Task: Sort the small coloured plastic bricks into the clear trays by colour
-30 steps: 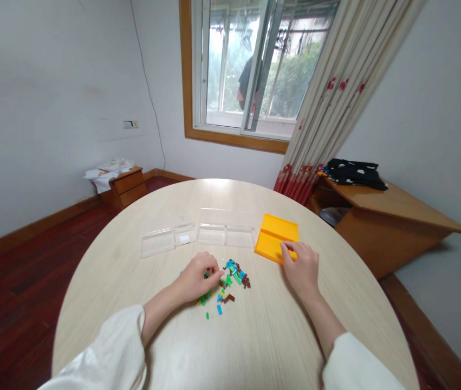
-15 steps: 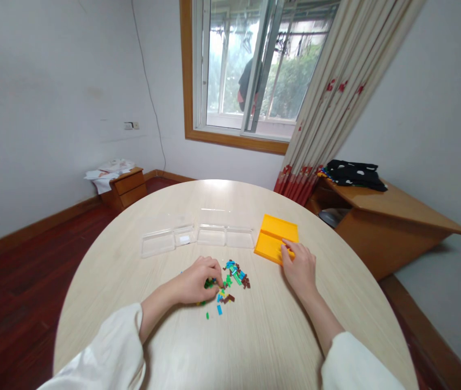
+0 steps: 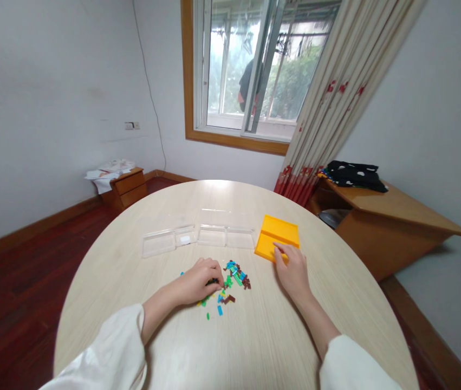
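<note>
My left hand (image 3: 202,280) is closed, its fingers curled down over a heap of small plastic building bricks. Its fingertips and thumb meet at the heap, and I cannot make out what is between them. Green, blue, yellow and brown bricks (image 3: 237,274) lie just right of the fingers. A brown brick (image 3: 231,299) and a blue brick (image 3: 220,310) lie nearer to me. Over the near half of an open yellow plastic case (image 3: 280,227), my right hand (image 3: 292,268) has its thumb and forefinger close together. Anything pinched there is too small to name.
Clear plastic boxes with compartments (image 3: 159,244) stand beyond the bricks, with another clear box (image 3: 212,236) beside them. All this is on a round pale wooden table (image 3: 230,352). A wooden desk (image 3: 413,216) with dark cloth is at the right.
My right hand has shifted a little to the left over the near half of the yellow case. My left hand has barely moved among the bricks.
</note>
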`<action>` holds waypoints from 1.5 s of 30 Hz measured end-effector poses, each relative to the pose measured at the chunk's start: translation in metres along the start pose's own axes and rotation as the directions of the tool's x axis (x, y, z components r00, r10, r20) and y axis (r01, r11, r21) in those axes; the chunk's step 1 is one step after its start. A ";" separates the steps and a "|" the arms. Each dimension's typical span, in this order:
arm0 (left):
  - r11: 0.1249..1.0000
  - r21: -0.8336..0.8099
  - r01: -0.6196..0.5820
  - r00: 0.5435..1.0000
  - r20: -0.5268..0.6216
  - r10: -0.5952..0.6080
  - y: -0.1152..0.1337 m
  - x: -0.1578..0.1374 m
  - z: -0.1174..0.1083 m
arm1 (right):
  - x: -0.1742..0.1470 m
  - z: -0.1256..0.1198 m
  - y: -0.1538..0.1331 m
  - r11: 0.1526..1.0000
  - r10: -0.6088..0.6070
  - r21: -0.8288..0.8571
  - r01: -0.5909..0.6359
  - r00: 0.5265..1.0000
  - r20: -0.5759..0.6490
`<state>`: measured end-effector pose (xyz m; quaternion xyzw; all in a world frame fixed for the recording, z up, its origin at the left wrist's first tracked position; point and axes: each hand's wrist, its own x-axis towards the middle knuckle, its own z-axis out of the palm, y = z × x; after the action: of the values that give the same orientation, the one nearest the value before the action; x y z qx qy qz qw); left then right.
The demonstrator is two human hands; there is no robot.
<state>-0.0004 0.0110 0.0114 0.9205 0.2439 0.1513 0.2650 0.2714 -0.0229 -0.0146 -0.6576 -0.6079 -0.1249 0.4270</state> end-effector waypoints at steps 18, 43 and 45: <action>0.999 0.032 0.043 0.995 -0.091 -0.040 0.001 0.000 0.000 | -0.012 -0.001 -0.044 0.974 -0.150 0.184 0.129 0.983 0.103; 0.998 0.067 0.015 0.993 -0.121 -0.007 0.003 0.003 0.008 | -0.016 -0.001 -0.063 0.938 -0.200 0.308 0.158 0.973 0.112; 0.999 -0.023 0.045 0.981 -0.188 -0.049 0.005 0.004 0.008 | -0.017 -0.003 -0.070 0.925 -0.229 0.339 0.173 0.965 0.130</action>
<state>0.0080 0.0061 0.0085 0.8937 0.2881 0.2337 0.2526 0.2046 -0.0442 0.0039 -0.5205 -0.7181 -0.0110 0.4619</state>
